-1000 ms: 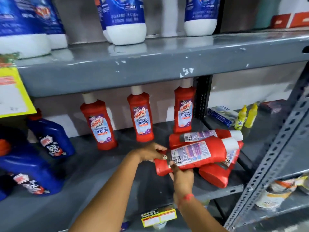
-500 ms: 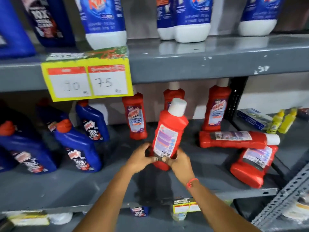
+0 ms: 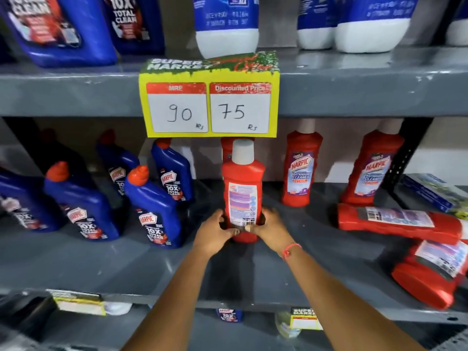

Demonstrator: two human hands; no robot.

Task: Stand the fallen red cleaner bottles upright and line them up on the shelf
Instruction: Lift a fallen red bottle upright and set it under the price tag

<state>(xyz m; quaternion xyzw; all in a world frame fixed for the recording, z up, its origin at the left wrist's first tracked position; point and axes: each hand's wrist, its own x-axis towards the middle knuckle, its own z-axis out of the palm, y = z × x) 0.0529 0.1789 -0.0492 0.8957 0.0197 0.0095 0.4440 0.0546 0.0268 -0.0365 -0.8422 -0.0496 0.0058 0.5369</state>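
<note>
Red cleaner bottle (image 3: 242,196) stands upright at the centre of the frame on the grey shelf (image 3: 126,262), its white cap just under the yellow price tag (image 3: 209,97) and its back label facing the camera. Both hands are clamped on its lower body, the left hand (image 3: 214,233) on the left side and the right hand (image 3: 272,228) on the right, thumbs meeting across the front near the base; whether the base already rests fully on the shelf is hard to tell, since the fingers hide it. The step in hand looks like setting this bottle down and squaring it up. Behind it another red bottle (image 3: 228,145) is mostly hidden, and two upright red bottles (image 3: 300,168) (image 3: 372,168) stand to the right with front labels out. Two fallen red bottles (image 3: 397,220) (image 3: 430,272) lie on their sides at the right edge of the frame, one partly over the other. Blue bottles (image 3: 154,211) crowd the left. Next, the held bottle probably wants a half turn so its front label faces out, then release, then a reach right for the upper fallen bottle.
</note>
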